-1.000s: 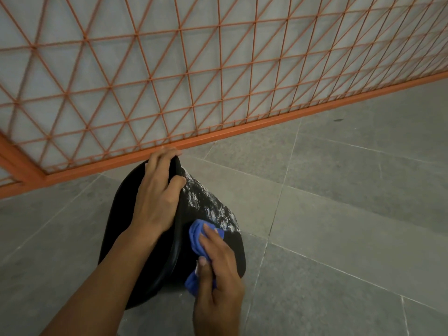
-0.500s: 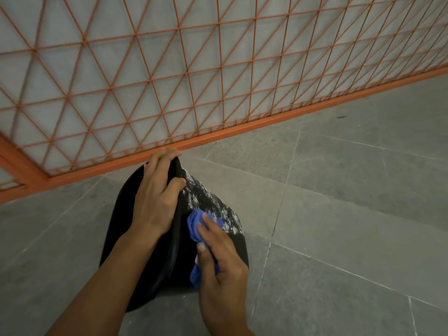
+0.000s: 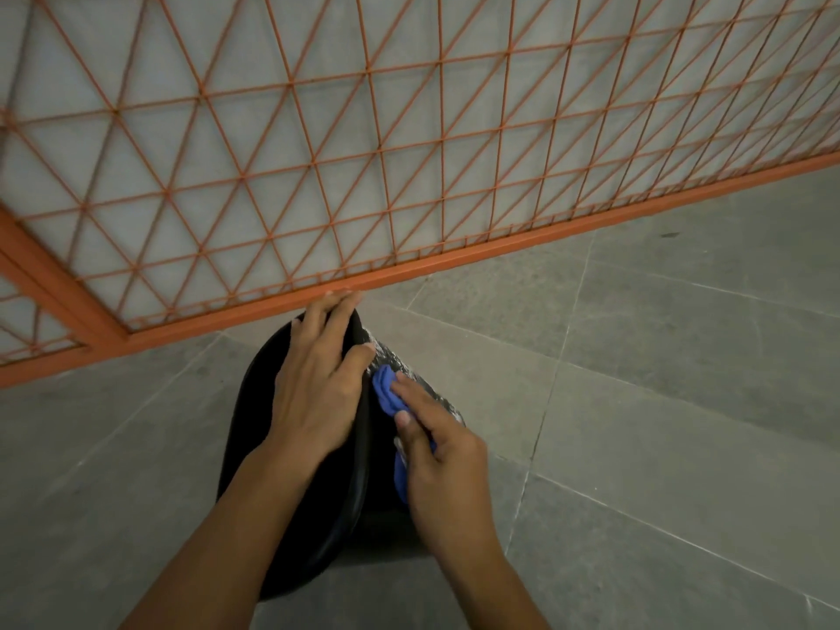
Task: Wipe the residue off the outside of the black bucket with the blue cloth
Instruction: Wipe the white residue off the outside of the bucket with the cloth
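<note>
Cloth travel is the change: over the last second the blue cloth (image 3: 386, 389) has climbed the outside wall of the black bucket (image 3: 291, 470), from low on the flank toward 12 o'clock, and now sits just beside the left thumb. That suggests the lower wall is largely wiped, while white residue (image 3: 436, 393) still speckles the wall past the cloth, toward 1 and 3 o'clock.

Right hand (image 3: 443, 456) has its grip pinched on the bunched cloth, fingers pressing it to the wall. Left hand (image 3: 318, 384) still grips the rim at 12 o'clock, fingers curled over the edge, holding the bucket tilted on the floor (image 3: 659, 402).

Room is tight upward: the thumb blocks the next stroke there, and the orange fence (image 3: 409, 175) runs close behind at 12. Open floor lies from 2 to 5 o'clock, so sweeping rightward looks freest.
</note>
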`<state>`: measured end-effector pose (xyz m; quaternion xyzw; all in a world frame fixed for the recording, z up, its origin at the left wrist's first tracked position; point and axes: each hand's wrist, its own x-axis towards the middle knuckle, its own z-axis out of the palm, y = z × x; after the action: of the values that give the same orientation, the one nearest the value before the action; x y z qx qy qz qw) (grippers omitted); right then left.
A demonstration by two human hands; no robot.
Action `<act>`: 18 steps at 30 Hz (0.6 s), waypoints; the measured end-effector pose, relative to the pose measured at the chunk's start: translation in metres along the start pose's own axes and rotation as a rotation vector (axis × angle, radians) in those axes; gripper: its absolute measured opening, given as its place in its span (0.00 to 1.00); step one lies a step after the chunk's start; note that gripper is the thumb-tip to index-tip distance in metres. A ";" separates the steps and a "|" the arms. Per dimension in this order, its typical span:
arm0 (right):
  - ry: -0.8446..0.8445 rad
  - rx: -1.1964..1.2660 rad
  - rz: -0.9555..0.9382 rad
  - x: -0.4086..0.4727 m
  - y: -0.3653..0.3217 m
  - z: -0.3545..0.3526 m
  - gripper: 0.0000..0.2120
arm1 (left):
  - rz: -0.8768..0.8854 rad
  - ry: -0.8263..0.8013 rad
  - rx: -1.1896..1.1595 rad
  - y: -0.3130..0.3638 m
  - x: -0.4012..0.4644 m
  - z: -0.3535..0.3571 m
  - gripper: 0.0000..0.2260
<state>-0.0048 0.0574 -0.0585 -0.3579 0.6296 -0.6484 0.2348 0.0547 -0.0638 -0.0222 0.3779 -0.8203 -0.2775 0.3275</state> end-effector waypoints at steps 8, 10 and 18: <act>0.031 0.005 0.016 -0.013 -0.006 -0.007 0.24 | -0.028 -0.225 0.026 0.009 0.000 0.010 0.30; 0.053 0.001 -0.042 -0.023 -0.013 -0.005 0.24 | -0.012 -0.223 0.028 0.011 -0.001 0.011 0.30; -0.005 0.065 0.077 0.004 -0.022 -0.004 0.20 | -0.060 -0.166 -0.019 0.007 0.000 0.007 0.29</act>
<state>-0.0072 0.0593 -0.0361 -0.3271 0.6208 -0.6581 0.2729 0.0463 -0.0579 -0.0221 0.3751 -0.8302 -0.3252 0.2536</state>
